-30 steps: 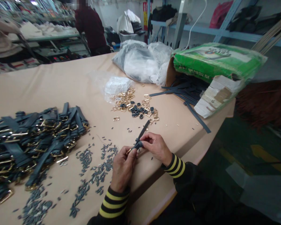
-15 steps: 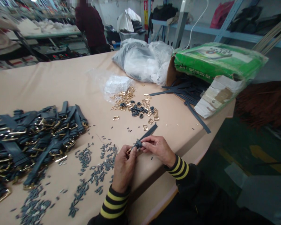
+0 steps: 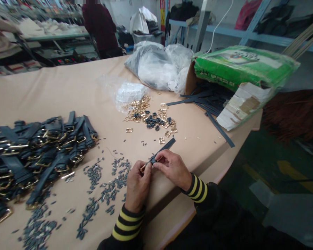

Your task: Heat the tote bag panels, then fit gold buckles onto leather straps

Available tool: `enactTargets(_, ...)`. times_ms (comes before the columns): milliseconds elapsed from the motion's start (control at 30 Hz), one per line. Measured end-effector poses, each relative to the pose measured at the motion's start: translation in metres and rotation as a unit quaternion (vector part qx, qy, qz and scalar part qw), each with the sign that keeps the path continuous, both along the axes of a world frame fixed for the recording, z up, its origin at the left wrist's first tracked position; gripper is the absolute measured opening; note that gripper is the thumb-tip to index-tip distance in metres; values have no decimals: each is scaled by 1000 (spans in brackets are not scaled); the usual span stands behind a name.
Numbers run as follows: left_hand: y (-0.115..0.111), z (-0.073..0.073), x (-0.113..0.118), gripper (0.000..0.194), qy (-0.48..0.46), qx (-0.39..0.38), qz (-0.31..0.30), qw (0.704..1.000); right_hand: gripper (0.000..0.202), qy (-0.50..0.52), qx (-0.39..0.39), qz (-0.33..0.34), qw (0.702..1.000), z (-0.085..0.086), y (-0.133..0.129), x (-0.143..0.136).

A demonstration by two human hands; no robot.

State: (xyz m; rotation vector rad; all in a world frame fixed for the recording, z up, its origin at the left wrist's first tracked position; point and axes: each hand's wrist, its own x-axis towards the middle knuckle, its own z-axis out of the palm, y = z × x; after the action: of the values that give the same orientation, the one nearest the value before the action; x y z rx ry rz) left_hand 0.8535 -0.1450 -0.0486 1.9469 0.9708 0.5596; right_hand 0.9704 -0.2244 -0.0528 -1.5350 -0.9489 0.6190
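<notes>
Near the table's front edge, a dark blue strap (image 3: 166, 146) with a gold buckle at its near end is between my hands. My left hand (image 3: 139, 182) is closed on the buckle end, thumb on top. My right hand (image 3: 173, 168) pinches at a small dark loop (image 3: 152, 159) around the strap, next to my left thumb. The strap's free end points away to the upper right. Fingers hide most of the buckle. Beyond lie loose gold buckles (image 3: 161, 140) and a small heap of dark loops (image 3: 152, 121).
Finished-looking buckled straps (image 3: 41, 149) are piled at the left. Small dark pieces (image 3: 109, 189) lie scattered before them. A green box (image 3: 224, 69) spilling dark strips (image 3: 206, 99) stands back right, beside plastic bags (image 3: 159, 66). Two people are beyond the table.
My right hand has shifted slightly left, closer to my left thumb, and its fingers are more bunched at the loop. My left hand has barely moved and still holds the strap.
</notes>
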Motion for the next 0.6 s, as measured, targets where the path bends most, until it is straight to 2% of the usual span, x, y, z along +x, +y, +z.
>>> enactTargets(100, -1, -2, 0, 24, 5, 21, -16, 1000, 17, 56, -23, 19, 998, -1, 0, 3)
enactTargets(167, -2, -4, 0, 23, 2, 35, -19, 999, 20, 55, -29, 19, 998, -2, -1, 3)
enactTargets(267, -2, -4, 0, 22, -3, 43, -14, 999, 14, -62, -6, 8, 998, 0, -2, 1)
enactTargets(333, -1, -3, -2, 21, -16, 13, -23, 1000, 7, -129, 24, 9, 991, 4, -2, 0)
enactTargets(367, -1, -3, -4, 21, -29, -16, -35, 999, 5, -128, 31, 15, 991, 5, -2, 1)
enactTargets(467, -2, -2, -6, 23, -68, -102, -67, 990, 11, -14, 1, 66, 998, 9, -2, 9)
enactTargets(533, -4, -1, -6, 24, -76, -111, -58, 989, 15, 59, -28, 101, 993, 10, -1, 13)
enactTargets(600, -7, -1, -5, 26, -73, -93, -41, 992, 16, 77, -35, 115, 990, 11, 0, 14)
